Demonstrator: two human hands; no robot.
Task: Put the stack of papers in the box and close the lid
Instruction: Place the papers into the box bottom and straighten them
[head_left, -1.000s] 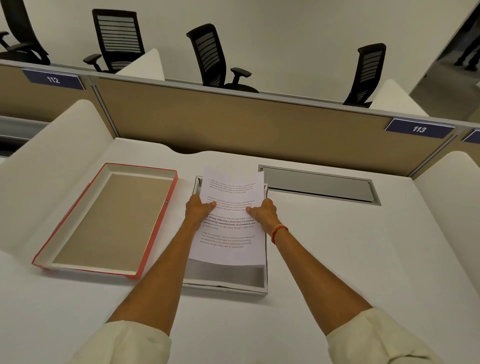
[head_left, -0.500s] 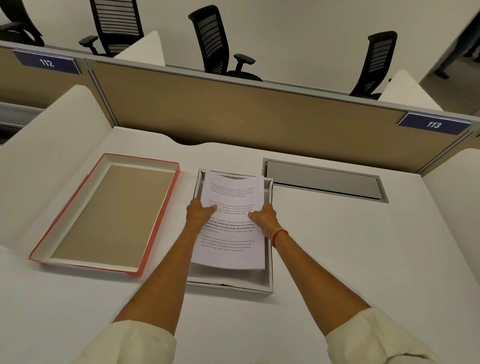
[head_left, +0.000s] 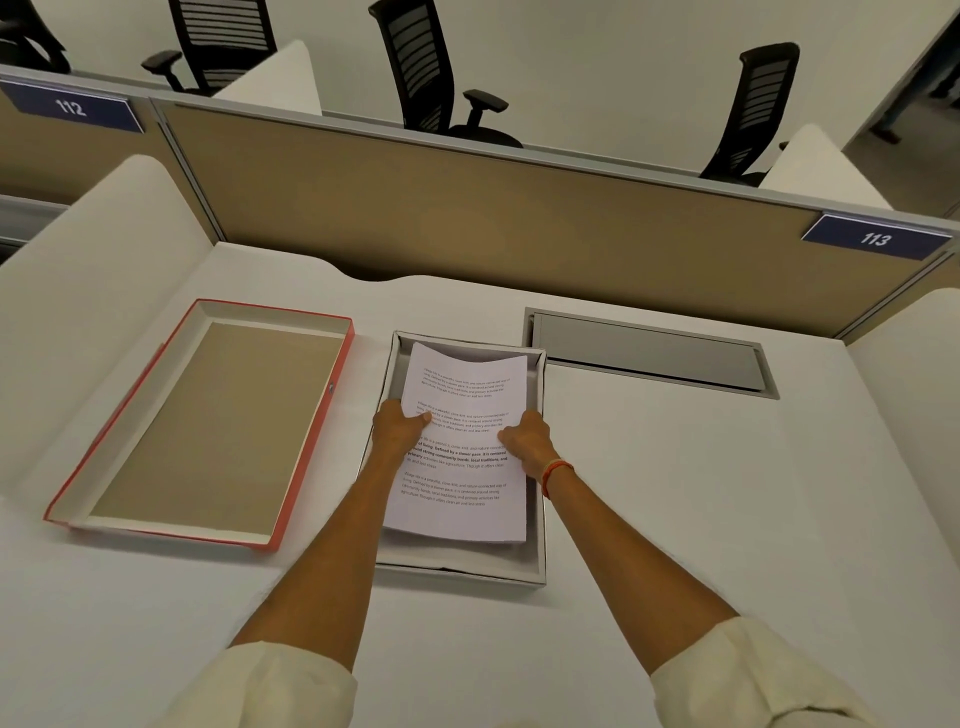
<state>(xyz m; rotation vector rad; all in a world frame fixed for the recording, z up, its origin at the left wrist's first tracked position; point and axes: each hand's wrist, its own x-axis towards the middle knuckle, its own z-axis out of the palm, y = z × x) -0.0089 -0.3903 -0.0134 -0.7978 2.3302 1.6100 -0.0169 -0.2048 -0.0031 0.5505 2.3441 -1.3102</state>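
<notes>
Two hands hold one stack of papers over an open box on a white counter (head_left: 675, 519). Largest after the counter is the lid (head_left: 208, 426), red-edged with a tan inside, lying open side up just left of the box and apart from it. The box (head_left: 537, 571), white and shallow, sits at the middle of the counter; a grey metal flap (head_left: 649, 353) is set into the counter just beyond the box to the right. The papers (head_left: 462, 499), printed with paragraphs of text, lie within the outline of the box, the far edge curling upward; whether the stack already rests on the box floor cannot be told. The left hand (head_left: 397, 428) grips the stack's left edge, thumb on top of the page. The right hand (head_left: 530, 441) grips the right edge, fingers curled on the sheet, an orange band (head_left: 556, 475) on its wrist.
</notes>
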